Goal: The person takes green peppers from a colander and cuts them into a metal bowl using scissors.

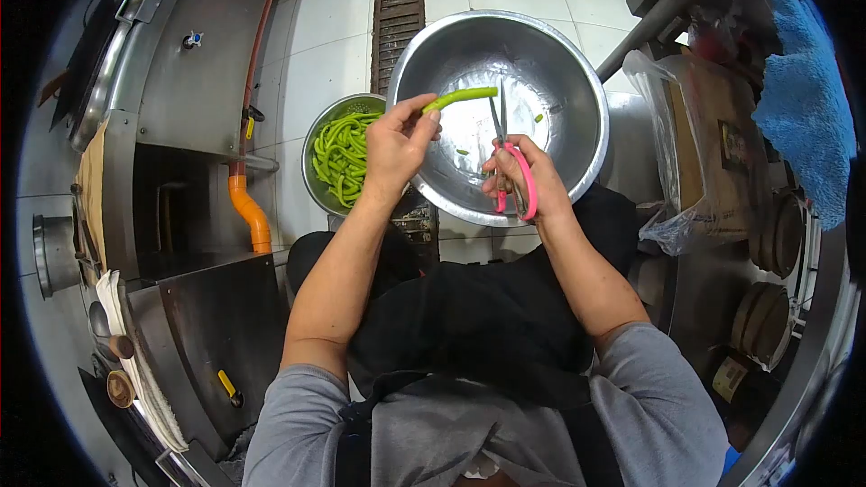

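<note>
My left hand [403,140] pinches one end of a long green chili pepper [465,96], which points to the right over a large steel basin [591,131]. Pink-handled scissors [520,171] are in my right hand [534,176], fingers through the loops. Their blades stand slightly apart, pointing away from me, at the pepper's free end. Whether the blades touch the pepper I cannot tell. Two small green pieces [538,117] lie in the basin. Left of it, partly behind my left wrist, a steel colander [311,179] holds many whole green peppers [340,155].
A grated floor drain [399,9] runs behind the basin across white tiles [338,0]. Steel kitchen equipment with an orange pipe [250,216] stands left. On the right are a plastic-wrapped cardboard box [713,144] and a hanging blue towel [806,90].
</note>
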The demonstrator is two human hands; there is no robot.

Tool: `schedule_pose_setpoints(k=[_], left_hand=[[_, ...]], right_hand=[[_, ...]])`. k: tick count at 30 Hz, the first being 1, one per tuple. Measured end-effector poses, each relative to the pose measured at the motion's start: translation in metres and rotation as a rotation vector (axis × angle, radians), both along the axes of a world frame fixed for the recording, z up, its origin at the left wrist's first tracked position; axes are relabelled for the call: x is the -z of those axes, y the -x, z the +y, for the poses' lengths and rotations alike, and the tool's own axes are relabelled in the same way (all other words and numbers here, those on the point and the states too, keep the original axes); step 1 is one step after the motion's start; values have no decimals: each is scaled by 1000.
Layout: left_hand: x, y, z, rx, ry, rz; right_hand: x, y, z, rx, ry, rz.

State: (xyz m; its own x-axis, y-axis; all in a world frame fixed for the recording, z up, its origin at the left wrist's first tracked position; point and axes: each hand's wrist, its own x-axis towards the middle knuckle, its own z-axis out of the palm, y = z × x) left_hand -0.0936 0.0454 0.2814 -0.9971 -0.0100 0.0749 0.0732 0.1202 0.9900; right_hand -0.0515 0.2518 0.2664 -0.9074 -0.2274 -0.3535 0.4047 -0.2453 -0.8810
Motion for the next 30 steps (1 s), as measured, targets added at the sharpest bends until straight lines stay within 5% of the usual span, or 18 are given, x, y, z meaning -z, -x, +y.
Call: schedule_pose_setpoints(k=[5,18,20,30], left_hand=[[-3,-3,0,159,201,27],[5,7,-5,-68,31,-183],[6,7,-4,-54,-23,-146],[-2,-2,8,146,63,-124]], right_hand=[[-7,2,-4,82,-51,2],[-14,-1,-7,16,-185,-105],[-7,-2,-8,39,-17,-65],[-8,-1,-3,-8,-120,28]])
